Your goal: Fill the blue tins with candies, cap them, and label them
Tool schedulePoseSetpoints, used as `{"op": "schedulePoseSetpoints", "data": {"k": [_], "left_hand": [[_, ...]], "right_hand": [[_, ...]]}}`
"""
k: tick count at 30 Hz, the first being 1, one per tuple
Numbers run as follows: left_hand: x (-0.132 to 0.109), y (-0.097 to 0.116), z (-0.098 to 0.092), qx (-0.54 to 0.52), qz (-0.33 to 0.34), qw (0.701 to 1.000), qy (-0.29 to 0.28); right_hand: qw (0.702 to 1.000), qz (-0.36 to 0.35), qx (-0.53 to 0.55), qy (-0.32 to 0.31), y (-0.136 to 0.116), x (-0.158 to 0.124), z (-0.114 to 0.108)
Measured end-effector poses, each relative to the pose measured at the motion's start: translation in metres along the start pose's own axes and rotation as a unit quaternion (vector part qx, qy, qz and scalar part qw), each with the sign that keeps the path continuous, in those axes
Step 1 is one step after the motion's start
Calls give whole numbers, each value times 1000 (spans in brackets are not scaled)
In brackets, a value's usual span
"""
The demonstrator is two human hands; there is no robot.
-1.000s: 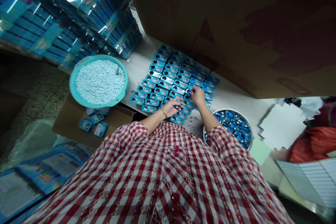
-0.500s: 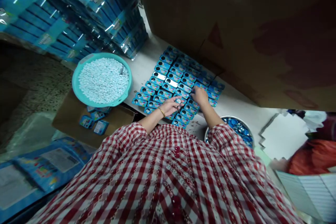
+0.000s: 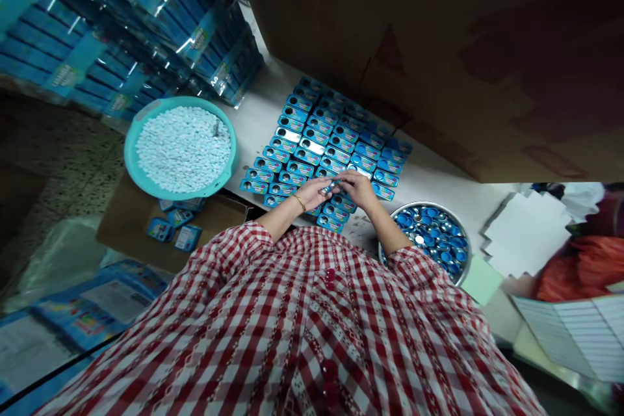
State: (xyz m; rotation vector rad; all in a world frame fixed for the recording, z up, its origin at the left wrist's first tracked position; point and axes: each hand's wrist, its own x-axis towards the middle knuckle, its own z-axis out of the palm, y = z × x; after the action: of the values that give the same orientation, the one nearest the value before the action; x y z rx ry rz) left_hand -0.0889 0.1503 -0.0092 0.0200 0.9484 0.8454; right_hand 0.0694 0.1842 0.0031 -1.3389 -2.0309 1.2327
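Rows of small blue tins (image 3: 325, 145) lie packed side by side on the white table (image 3: 258, 120). My left hand (image 3: 312, 194) and my right hand (image 3: 358, 186) meet over the near edge of those rows. Both hands have their fingers pinched around a small shiny piece (image 3: 329, 188) between them; it looks like a tin or a lid, too small to name. A gold bangle sits on my left wrist. My red-and-white checked sleeves fill the lower part of the view.
A teal basin (image 3: 146, 118) of small white tablets stands at the left. A metal bowl (image 3: 465, 266) of blue lids sits at the right. Wrapped blue packs (image 3: 146, 19) are stacked at the back left. A big cardboard box (image 3: 439, 45) looms behind. White card sheets (image 3: 524, 234) lie far right.
My right hand drew back from the middle of the rows toward me and met my left hand. The two hands are now pinched together over the near tins.
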Motion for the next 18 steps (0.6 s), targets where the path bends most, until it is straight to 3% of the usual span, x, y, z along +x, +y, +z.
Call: {"op": "schedulePoseSetpoints", "data": {"k": [4,8,11,15,18], "left_hand": [[1,-8,8,12,25,998,56],[-2,-13,9,40,21,997,68],[-5,-14,6,69,13,996,59],[-7,-17,2,89,4,995,39],[-10,-18,1,93,-8,995,46]], "right_hand": [[988,121,12,94,1,-10,19],[973,197,104,62,2,-15,26],[972,189,137,28,3,-19,24],[990,126,55,30,3,-27,23],[988,142,57,28,3,-32,24]]}}
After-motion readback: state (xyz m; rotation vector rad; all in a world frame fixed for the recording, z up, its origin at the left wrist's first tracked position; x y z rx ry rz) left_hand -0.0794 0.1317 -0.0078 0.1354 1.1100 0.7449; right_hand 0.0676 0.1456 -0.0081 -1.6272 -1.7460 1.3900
